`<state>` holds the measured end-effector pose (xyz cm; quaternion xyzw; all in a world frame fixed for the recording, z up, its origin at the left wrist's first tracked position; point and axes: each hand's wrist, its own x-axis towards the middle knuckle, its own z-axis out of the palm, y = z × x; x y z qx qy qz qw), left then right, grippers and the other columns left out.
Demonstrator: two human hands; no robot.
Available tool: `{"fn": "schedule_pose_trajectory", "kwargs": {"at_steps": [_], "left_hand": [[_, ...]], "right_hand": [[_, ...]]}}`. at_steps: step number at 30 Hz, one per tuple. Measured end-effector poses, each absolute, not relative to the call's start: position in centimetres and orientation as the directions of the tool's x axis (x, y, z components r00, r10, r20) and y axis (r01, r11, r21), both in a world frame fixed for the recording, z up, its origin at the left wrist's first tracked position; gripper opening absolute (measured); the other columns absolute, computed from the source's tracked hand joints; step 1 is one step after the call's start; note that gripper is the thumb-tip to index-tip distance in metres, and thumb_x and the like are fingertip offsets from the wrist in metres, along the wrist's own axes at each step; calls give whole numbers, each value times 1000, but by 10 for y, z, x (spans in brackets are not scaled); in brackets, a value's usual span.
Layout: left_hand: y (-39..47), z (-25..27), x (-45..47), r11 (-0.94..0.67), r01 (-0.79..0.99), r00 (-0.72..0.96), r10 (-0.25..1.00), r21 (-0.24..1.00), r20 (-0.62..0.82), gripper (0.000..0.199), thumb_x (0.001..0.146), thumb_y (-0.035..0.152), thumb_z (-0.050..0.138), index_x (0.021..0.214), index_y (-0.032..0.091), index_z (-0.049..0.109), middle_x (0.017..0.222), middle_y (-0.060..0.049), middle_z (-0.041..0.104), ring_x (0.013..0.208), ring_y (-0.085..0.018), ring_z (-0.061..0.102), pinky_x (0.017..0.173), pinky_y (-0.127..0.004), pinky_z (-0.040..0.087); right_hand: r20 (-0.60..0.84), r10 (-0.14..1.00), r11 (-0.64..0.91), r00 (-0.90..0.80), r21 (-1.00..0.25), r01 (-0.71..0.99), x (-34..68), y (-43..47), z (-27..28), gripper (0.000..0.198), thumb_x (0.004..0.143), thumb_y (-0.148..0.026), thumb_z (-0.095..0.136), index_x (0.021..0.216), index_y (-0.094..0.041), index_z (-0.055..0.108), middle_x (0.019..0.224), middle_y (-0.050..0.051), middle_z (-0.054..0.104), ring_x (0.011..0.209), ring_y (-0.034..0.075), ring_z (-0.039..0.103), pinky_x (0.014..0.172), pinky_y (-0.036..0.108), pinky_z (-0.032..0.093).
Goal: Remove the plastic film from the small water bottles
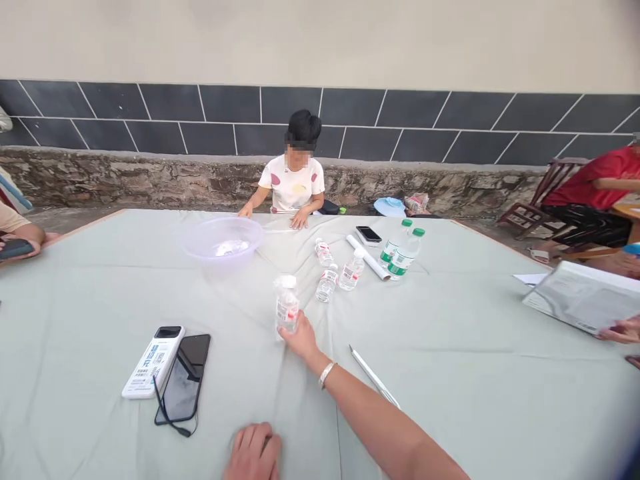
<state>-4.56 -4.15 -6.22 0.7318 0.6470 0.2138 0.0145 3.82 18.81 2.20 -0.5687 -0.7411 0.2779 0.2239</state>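
My right hand (299, 338) is closed around the lower part of a small clear water bottle (287, 308) with a white cap, standing upright near the middle of the table. My left hand (253, 453) rests on the cloth at the bottom edge, its fingers curled in and nothing visible in them. Just beyond the held bottle are three similar small bottles: one upright (351, 271), one tilted (327, 283) and one behind (323, 253). To the right of my forearm lies a white pen-like stick (374, 377) with a thin loop at its near end.
A grey-green cloth (450, 313) covers the table. On it are a translucent purple basin (195, 250), a white power bank (154, 363), a black phone (185, 377) with a short cable, a white roll (369, 258), another phone (369, 234) and two green-capped bottles (405, 257). A person (295, 180) sits opposite.
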Motion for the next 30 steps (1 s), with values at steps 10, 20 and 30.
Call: {"fn": "schedule_pose_trajectory", "kwargs": {"at_steps": [10, 20, 30], "left_hand": [[-37, -10, -42, -11, 892, -63, 987, 452, 147, 23, 78, 18, 45, 94, 22, 61, 99, -4, 58, 95, -19, 50, 87, -34, 34], [-1, 10, 18, 365, 721, -388, 917, 589, -94, 35, 89, 43, 32, 90, 25, 62, 93, -2, 66, 93, -18, 56, 84, -32, 34], [-7, 11, 12, 321, 697, -349, 933, 642, -88, 30, 84, 44, 41, 85, 24, 63, 92, 0, 65, 94, -17, 54, 86, -32, 33]], "right_hand": [[-336, 887, 82, -315, -558, 826, 128, 57, 46, 55, 79, -65, 35, 81, -18, 62, 85, 10, 68, 80, 26, 63, 63, 31, 41], [-264, 900, 171, -346, -518, 838, 170, 51, 51, 55, 86, -56, 25, 62, -20, 58, 70, 7, 65, 68, 22, 60, 60, 31, 39], [16, 1000, 3, 1, -279, 960, 228, 97, 20, 38, 85, -33, 39, 113, -15, 56, 109, 14, 59, 104, 28, 51, 83, 36, 39]]}}
